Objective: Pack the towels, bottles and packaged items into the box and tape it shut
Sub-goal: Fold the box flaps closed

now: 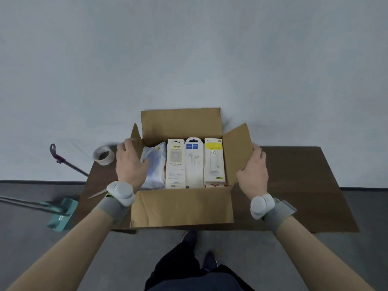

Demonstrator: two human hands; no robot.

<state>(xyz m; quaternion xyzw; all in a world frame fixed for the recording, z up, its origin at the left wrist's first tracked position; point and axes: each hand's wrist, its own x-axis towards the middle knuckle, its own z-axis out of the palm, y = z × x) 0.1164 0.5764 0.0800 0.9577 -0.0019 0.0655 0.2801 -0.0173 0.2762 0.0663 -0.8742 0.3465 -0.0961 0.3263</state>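
An open cardboard box (182,206) stands on a dark brown table (294,185). Inside, a blue and white plastic-wrapped pack (155,166) lies at the left. Beside it three white retail packages lie side by side: one with a yellow-green logo (175,164), an earphone pack (194,162) and one with a yellow label (214,160). My left hand (130,164) grips the upright left flap (135,133), thumb inside, fingers blurred. My right hand (254,171) grips the edge of the raised right flap (237,148). No bottles show.
A roll of tape (104,155) sits on the table's far left corner, and scissors (98,193) lie near its left edge. A teal mop head (62,213) with poles rests on the grey floor at left. The back flap (182,124) stands up against the wall.
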